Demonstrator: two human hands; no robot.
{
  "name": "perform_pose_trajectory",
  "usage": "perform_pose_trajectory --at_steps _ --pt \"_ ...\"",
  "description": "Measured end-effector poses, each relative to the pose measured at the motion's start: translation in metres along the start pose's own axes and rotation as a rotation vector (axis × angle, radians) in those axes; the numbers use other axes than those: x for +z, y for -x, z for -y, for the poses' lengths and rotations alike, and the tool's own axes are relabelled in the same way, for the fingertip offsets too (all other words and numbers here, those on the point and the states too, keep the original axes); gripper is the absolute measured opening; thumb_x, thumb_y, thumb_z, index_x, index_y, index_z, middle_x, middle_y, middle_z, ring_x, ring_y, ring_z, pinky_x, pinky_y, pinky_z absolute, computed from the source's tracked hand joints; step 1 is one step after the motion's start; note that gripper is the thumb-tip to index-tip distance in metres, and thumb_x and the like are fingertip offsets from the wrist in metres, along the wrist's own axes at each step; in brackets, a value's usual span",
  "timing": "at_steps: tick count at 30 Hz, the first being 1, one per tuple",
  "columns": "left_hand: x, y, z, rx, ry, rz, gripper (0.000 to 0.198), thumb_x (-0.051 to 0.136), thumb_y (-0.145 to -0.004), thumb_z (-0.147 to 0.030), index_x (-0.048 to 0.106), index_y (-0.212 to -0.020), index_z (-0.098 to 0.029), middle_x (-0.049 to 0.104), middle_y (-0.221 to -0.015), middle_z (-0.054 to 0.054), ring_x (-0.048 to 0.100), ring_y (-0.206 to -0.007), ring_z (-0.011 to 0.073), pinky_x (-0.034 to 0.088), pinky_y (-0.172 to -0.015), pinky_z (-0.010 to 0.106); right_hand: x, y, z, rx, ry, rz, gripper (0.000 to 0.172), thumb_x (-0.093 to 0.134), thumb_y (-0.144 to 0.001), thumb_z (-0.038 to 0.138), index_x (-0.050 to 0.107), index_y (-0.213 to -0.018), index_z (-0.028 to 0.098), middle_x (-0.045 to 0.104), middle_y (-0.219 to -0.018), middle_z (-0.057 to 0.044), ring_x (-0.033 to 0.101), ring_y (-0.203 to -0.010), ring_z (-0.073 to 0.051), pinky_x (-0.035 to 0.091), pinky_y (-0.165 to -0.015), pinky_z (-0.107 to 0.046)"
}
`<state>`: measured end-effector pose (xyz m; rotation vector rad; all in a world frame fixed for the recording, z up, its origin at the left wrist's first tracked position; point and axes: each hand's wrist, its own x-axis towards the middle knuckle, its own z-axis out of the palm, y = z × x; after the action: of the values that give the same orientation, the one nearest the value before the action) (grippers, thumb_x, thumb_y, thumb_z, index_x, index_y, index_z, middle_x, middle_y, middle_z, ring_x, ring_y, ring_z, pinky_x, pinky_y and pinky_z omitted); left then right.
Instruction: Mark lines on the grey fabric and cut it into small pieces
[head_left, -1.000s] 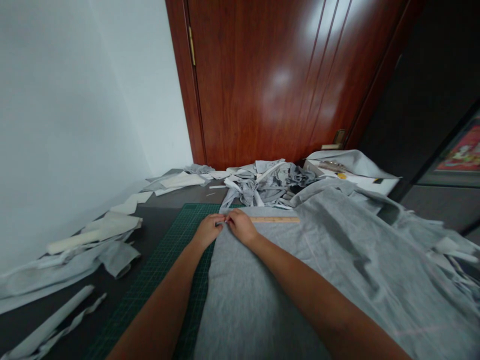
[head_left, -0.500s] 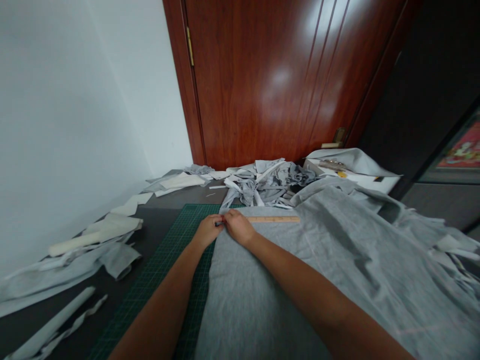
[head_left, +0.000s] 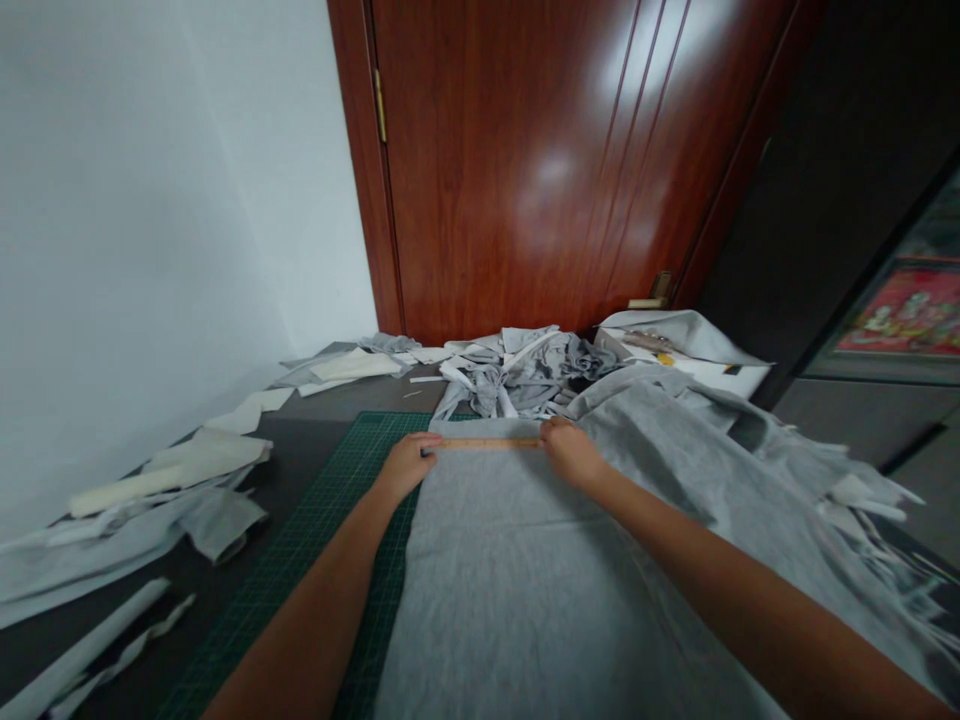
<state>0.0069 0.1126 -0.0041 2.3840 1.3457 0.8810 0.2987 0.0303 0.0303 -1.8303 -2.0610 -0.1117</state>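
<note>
A thin wooden ruler (head_left: 487, 443) lies across the top of a large grey cloth (head_left: 510, 580). My left hand (head_left: 407, 464) is closed at the ruler's left end, by the cloth's left edge. A small dark thing (head_left: 427, 453) pokes out from its fingers; its kind cannot be made out. At the ruler's right end, my right hand (head_left: 568, 452) is closed on it, with the fingertips partly hidden. Under the cloth's left side is a green gridded cutting mat (head_left: 300, 560).
Grey and white fabric scraps (head_left: 517, 370) are heaped behind the cloth. A white box (head_left: 690, 350) stands at the back right. Pale cloth pieces (head_left: 202, 455) lie along the wall on the left, with a rolled strip (head_left: 97, 640) nearer. A wooden door (head_left: 510, 180) rises behind.
My right hand has moved right, away from my left hand, along to the ruler's right end. The ruler has shifted left, and its left end now meets my left hand. The view has turned slightly.
</note>
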Motion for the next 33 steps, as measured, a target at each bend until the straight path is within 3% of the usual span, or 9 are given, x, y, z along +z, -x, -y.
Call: perform_pose_trajectory --at_steps 6,12,19,27,31,33 --pt "0.001 0.002 -0.001 -0.005 -0.044 -0.035 0.04 0.052 -0.068 -0.013 0.072 -0.101 -0.022 0.069 -0.113 0.004 0.06 -0.111 0.023 0.042 -0.104 0.037 -0.003 0.037 -0.03 0.104 -0.124 -0.057 0.012 0.05 -0.085 0.02 0.061 -0.081 0.018 0.068 -0.08 -0.007 0.063 -0.073 -0.019 0.048 -0.069 -0.028" --pt "-0.003 0.003 -0.003 -0.008 -0.1 -0.051 0.041 0.053 -0.07 -0.016 0.069 -0.107 -0.021 0.067 -0.115 0.006 0.059 -0.11 0.0254 0.041 -0.103 0.039 0.014 0.069 -0.037 0.166 -0.568 -0.254 0.022 0.052 -0.082 0.04 0.058 -0.077 0.02 0.065 -0.072 -0.004 0.06 -0.067 -0.02 0.047 -0.065 -0.03" --pt "-0.017 -0.001 -0.003 -0.045 -0.188 0.034 0.033 0.058 -0.07 -0.022 0.071 -0.1 -0.018 0.069 -0.101 0.008 0.062 -0.098 0.026 0.044 -0.093 0.038 0.015 0.068 -0.039 0.263 -0.74 -0.29 0.026 0.053 -0.078 0.044 0.058 -0.075 0.02 0.062 -0.067 -0.001 0.057 -0.063 -0.018 0.044 -0.063 -0.029" --pt "-0.039 -0.003 -0.012 -0.094 -0.27 0.162 0.021 0.06 -0.067 -0.023 0.071 -0.084 -0.017 0.071 -0.088 0.007 0.066 -0.088 0.0243 0.049 -0.079 0.031 0.02 0.064 -0.041 0.227 -0.725 -0.287 0.019 0.052 -0.079 0.039 0.057 -0.074 0.02 0.062 -0.069 -0.002 0.058 -0.065 -0.018 0.044 -0.064 -0.029" --pt "-0.04 -0.005 -0.016 -0.099 -0.298 0.152 0.026 0.057 -0.073 -0.026 0.068 -0.094 -0.017 0.071 -0.099 0.008 0.066 -0.095 0.0241 0.049 -0.084 0.031 0.021 0.063 -0.04 0.222 -0.712 -0.309 0.017 0.051 -0.08 0.035 0.056 -0.074 0.02 0.063 -0.069 -0.002 0.058 -0.064 -0.018 0.045 -0.064 -0.029" --pt "-0.035 -0.007 -0.019 -0.102 -0.325 0.13 0.031 0.055 -0.076 -0.028 0.067 -0.102 -0.015 0.069 -0.108 0.012 0.064 -0.101 0.0273 0.047 -0.09 0.037 0.022 0.063 -0.04 0.219 -0.697 -0.321 0.017 0.05 -0.082 0.035 0.056 -0.076 0.021 0.063 -0.07 -0.002 0.059 -0.064 -0.018 0.046 -0.063 -0.029"
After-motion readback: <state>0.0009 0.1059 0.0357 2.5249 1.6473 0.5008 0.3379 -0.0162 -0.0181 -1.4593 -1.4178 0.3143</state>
